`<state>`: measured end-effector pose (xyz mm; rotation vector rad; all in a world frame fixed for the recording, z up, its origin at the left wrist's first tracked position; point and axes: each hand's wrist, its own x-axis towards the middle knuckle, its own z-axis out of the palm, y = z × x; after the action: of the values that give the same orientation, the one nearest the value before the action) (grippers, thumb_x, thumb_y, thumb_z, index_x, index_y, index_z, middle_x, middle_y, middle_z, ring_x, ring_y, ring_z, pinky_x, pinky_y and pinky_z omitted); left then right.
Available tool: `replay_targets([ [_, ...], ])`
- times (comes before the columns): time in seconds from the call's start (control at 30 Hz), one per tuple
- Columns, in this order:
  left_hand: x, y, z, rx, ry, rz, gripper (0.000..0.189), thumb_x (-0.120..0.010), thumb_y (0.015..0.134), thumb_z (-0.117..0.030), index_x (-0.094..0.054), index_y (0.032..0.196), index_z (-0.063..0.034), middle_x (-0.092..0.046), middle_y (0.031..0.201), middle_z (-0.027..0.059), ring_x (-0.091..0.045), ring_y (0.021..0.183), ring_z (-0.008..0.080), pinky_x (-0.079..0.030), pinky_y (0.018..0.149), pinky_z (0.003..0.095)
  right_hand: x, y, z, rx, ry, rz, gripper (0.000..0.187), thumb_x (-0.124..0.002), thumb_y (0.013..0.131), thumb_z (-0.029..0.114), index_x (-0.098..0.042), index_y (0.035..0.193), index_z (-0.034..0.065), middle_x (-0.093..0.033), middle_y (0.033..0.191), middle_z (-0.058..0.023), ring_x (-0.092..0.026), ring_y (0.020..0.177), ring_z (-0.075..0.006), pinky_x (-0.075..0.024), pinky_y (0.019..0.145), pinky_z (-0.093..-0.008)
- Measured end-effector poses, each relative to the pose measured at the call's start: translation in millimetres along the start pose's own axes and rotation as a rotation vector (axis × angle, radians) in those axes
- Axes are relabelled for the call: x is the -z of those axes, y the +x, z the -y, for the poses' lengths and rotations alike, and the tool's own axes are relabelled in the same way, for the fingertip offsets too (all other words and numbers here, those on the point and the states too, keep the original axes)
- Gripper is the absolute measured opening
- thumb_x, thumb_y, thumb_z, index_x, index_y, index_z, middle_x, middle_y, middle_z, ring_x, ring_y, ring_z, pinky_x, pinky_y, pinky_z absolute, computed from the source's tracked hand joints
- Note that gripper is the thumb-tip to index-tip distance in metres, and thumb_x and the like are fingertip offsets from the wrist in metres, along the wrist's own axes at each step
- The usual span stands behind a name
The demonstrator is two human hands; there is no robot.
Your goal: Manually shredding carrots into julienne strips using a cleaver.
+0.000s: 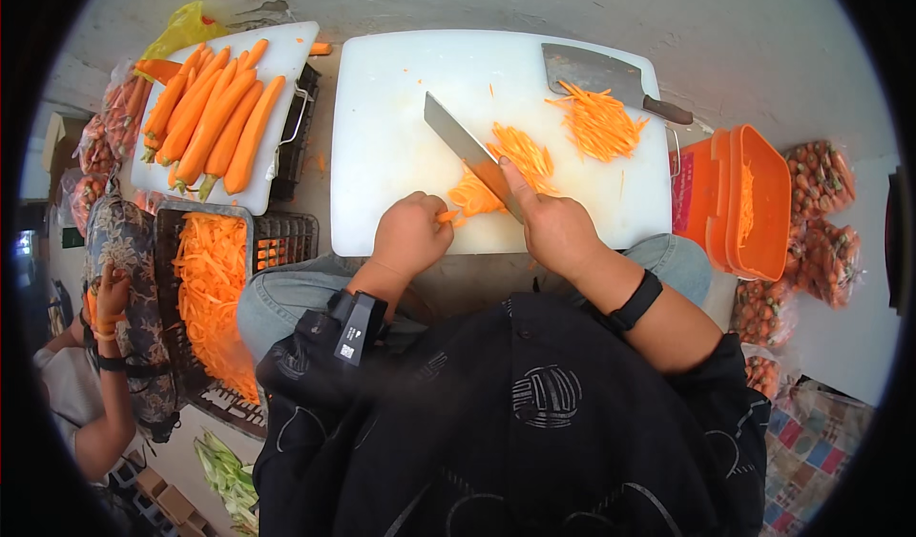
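A large white cutting board (386,115) lies before me. My right hand (554,226) holds a steel kitchen knife (458,133), its forefinger along the blade; the handle is hidden in the fist. Under and beside the blade lie thin carrot slices (474,192), and right of it a pile of carrot shreds (522,152). In the fingers of my left hand (415,229) is a small carrot piece (447,216), next to the slices. A second pile of shreds (605,126) sits at the upper right, partly against a cleaver (594,68) lying on the board.
Peeled carrots (215,136) rest on a smaller board (286,50) at the left. Below it a black plastic crate (250,236) holds orange peelings (211,279). Orange buckets (769,215) and bagged carrots (819,179) stand at the right. Another person's hand (112,290) shows far left.
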<state>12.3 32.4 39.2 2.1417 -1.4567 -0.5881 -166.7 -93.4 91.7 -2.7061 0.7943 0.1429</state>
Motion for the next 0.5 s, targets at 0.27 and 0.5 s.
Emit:
replay_targets([
  [0.27, 14.1, 19.4, -4.6, -0.118, 0.013, 0.02, 0.019, -0.066, 0.071, -0.014, -0.069, 0.087, -0.0039, -0.063, 0.085, 0.0119, -0.062, 0.082, 0.0292, -0.05, 0.074, 0.0376, -1.1, -0.6, -0.3, 0.005, -0.002, -0.016, 0.078, -0.052, 0.075, 0.003, -0.025, 0.148, 0.0121, -0.064, 0.071, -0.0141, -0.063, 0.062, -0.0314, -0.0514, 0.056, -0.0406],
  [0.5, 15.3, 27.9, -1.1, -0.07, 0.035, 0.023, 0.021, -0.066, 0.071, -0.011, -0.068, 0.091, -0.0044, -0.064, 0.086, 0.0103, -0.062, 0.081, 0.028, -0.05, 0.074, 0.0359, 0.7, -0.5, 0.3, 0.021, 0.0, -0.017, 0.078, -0.052, 0.075, 0.003, -0.026, 0.147, 0.0108, -0.063, 0.07, -0.0136, -0.063, 0.061, -0.0303, -0.051, 0.055, -0.0398],
])
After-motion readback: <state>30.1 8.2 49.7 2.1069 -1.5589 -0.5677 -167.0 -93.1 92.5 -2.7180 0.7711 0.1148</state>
